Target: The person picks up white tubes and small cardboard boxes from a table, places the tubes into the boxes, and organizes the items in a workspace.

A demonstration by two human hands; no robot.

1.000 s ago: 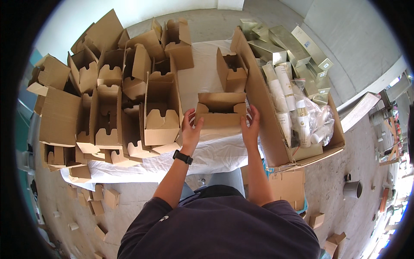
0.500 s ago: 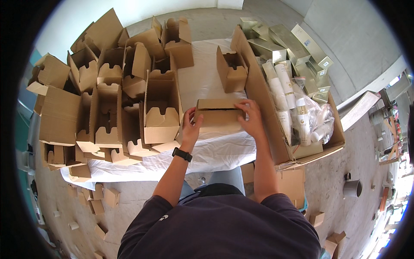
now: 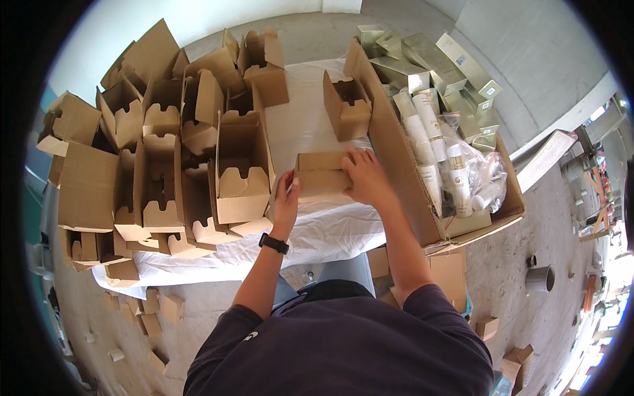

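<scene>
A small brown cardboard box (image 3: 321,185) lies in front of me on the white cloth, its top flaps meeting at a narrow seam. My left hand (image 3: 286,199) grips its left end, thumb on the near side and fingers round the edge. Over its right end my right hand (image 3: 368,177) is bent, fingers on the top flap and thumb at the near side. What the box contains is hidden. Just beyond it stands an open-topped carton (image 3: 347,109), upright against the wall of the big box.
Open brown cartons (image 3: 160,178) crowd the table's left side, some stacked. On the right a large cardboard box (image 3: 403,168) holds gold boxes (image 3: 432,63), white tubes (image 3: 429,125) and bagged bottles. White cloth (image 3: 317,231) covers the table. Cardboard pieces and a grey bucket (image 3: 540,278) are on the floor.
My right hand has moved inward over the box's top, and the dark gap between its flaps has closed. My left hand still grips the left end.
</scene>
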